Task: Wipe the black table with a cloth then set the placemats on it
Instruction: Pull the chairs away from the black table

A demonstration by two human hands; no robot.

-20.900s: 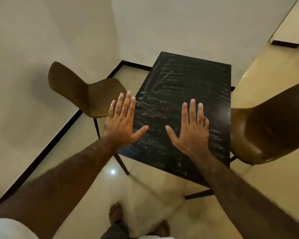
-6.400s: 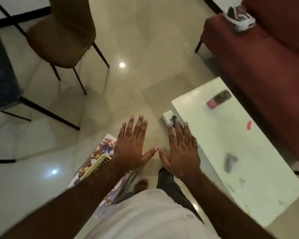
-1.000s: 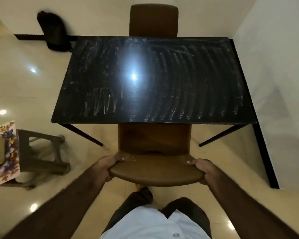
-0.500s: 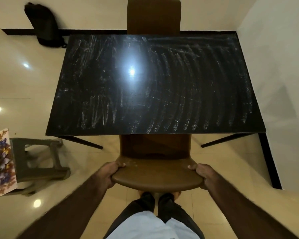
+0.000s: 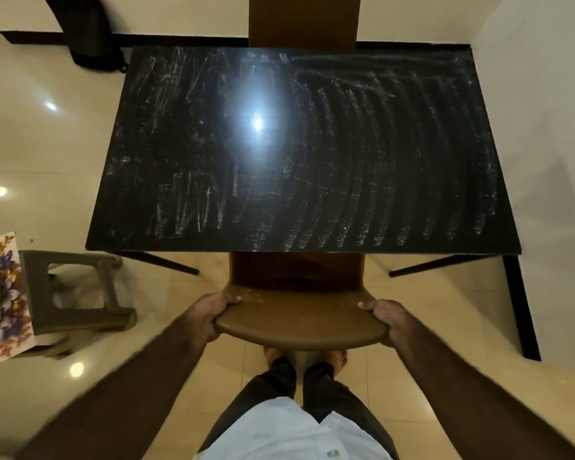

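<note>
Presently both hands are gripping the brown chair [image 5: 301, 325] by its backrest at lower centre, the left hand [image 5: 213, 315] curling round the left end and the right hand [image 5: 387, 322] round the right end. The black table [image 5: 299, 154] is lying directly above the grip, filling the middle of the frame and showing pale smeared streaks and a light glare. A floral-printed mat [image 5: 2, 293] is sitting at the left edge next to a grey stool [image 5: 73, 293], well apart from either hand.

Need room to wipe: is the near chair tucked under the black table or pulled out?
Tucked in: chair seat runs under the black table; left hand and right hand grip its backrest.
</note>
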